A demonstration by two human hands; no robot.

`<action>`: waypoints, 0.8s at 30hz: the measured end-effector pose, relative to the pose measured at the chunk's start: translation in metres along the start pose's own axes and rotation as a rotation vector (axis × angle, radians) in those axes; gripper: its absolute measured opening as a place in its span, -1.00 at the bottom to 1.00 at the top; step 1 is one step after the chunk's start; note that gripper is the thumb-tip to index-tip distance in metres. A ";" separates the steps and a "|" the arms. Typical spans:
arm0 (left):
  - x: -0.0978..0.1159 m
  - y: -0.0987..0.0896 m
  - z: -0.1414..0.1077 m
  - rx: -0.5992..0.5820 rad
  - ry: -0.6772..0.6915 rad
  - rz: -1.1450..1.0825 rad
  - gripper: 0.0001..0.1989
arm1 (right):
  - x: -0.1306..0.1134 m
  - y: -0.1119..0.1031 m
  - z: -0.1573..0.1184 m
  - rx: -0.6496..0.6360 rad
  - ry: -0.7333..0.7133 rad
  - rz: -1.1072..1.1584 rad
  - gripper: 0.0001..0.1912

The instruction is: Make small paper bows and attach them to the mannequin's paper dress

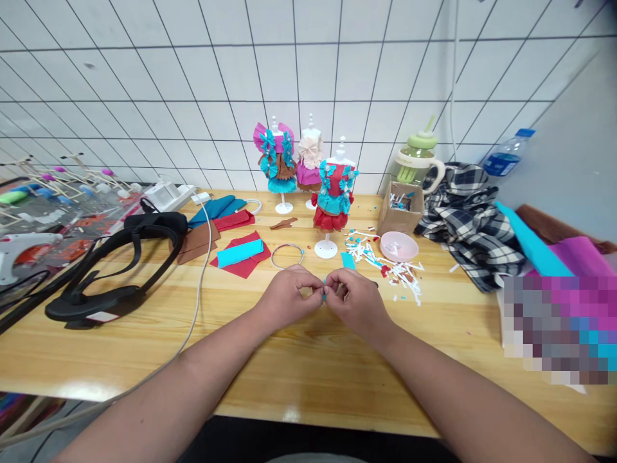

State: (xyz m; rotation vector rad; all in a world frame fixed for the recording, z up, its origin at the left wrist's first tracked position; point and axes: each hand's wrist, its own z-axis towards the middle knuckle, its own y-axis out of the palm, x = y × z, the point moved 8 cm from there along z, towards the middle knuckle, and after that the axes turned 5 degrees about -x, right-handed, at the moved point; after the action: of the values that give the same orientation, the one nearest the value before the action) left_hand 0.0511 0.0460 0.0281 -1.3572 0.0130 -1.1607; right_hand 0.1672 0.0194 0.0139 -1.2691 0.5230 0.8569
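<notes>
Both hands meet over the middle of the wooden table (299, 360). My left hand (294, 292) and my right hand (354, 299) pinch a tiny blue piece (324, 290) between their fingertips; most of it is hidden by the fingers. Just behind them stands a small white mannequin in a red and blue paper dress (336, 196). A thin wire ring (288, 256) lies behind my left hand. Near my right hand are a small blue paper piece (348, 260) and scattered white, blue and red scraps (366, 251).
Two dressed mannequins (277, 154) (311, 154) stand behind. Folded papers (241, 253), a cable (198, 289) and a black headset (120, 296) lie left. On the right are a cardboard box (400, 215), pink dish (399, 247), jug (417, 161), checked cloth (463, 218) and bottle (508, 154).
</notes>
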 end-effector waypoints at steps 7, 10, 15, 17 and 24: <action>-0.004 -0.006 0.001 -0.002 -0.068 -0.087 -0.84 | 0.032 0.009 0.006 -0.083 0.301 0.460 -0.92; -0.005 -0.007 0.001 -0.006 -0.077 -0.116 -0.83 | 0.043 0.008 0.010 -0.088 0.355 0.639 -0.88; -0.005 -0.008 0.002 -0.012 -0.074 -0.129 -0.83 | 0.055 -0.006 0.016 -0.005 0.399 0.726 -0.80; -0.006 -0.008 0.003 -0.004 -0.077 -0.126 -0.84 | 0.058 -0.013 0.017 0.040 0.402 0.716 -0.76; -0.004 -0.009 0.002 0.025 -0.026 -0.096 -0.87 | 0.076 -0.027 0.017 0.181 0.396 0.597 -0.57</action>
State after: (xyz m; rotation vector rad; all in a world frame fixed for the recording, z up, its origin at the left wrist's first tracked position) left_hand 0.0443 0.0520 0.0333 -1.3622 -0.0861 -1.2198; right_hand 0.2323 0.0543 -0.0229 -1.1284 1.3120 1.0186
